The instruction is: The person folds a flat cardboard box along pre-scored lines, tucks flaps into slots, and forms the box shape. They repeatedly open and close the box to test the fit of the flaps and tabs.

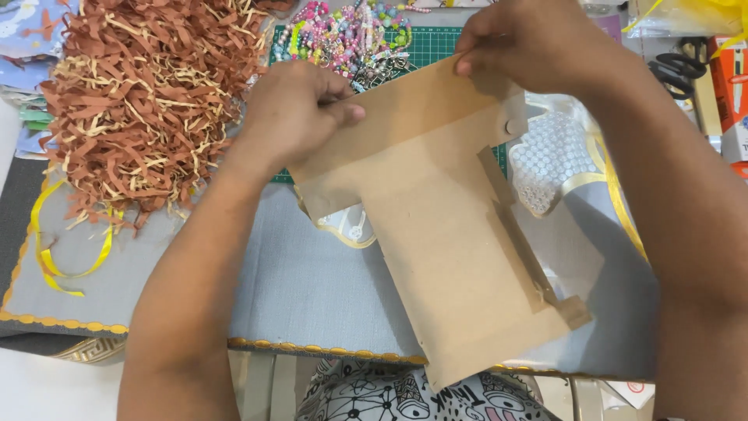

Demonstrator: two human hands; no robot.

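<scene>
Here, above the grey fabric mat with its scalloped gold trim (312,288), the person holds a flat piece of brown die-cut cardboard, a folding box blank with flaps and a tab (444,234), lifted clear of the mat and tilted, its far edge up near the green cutting mat (436,43). The left hand (300,113) pinches the upper left flap, thumb pressed on top and the fingers tucked behind the board. The right hand (530,39) nips the top edge between thumb and fingertips. To my eye the blank is light and fairly stiff, yet it should bend readily along its scored lines and crease if squeezed mid-panel, so the edges and flaps look like the safest places to hold it. To the left sits a heap of shredded brown and cream paper filler (148,93), with a loose yellow ribbon (62,257) trailing below it. Beyond the hands lies a pile of colourful bead strings (343,31), and a clear bubble-textured pouch with gold edging (549,160) rests under the board's right side.
</scene>
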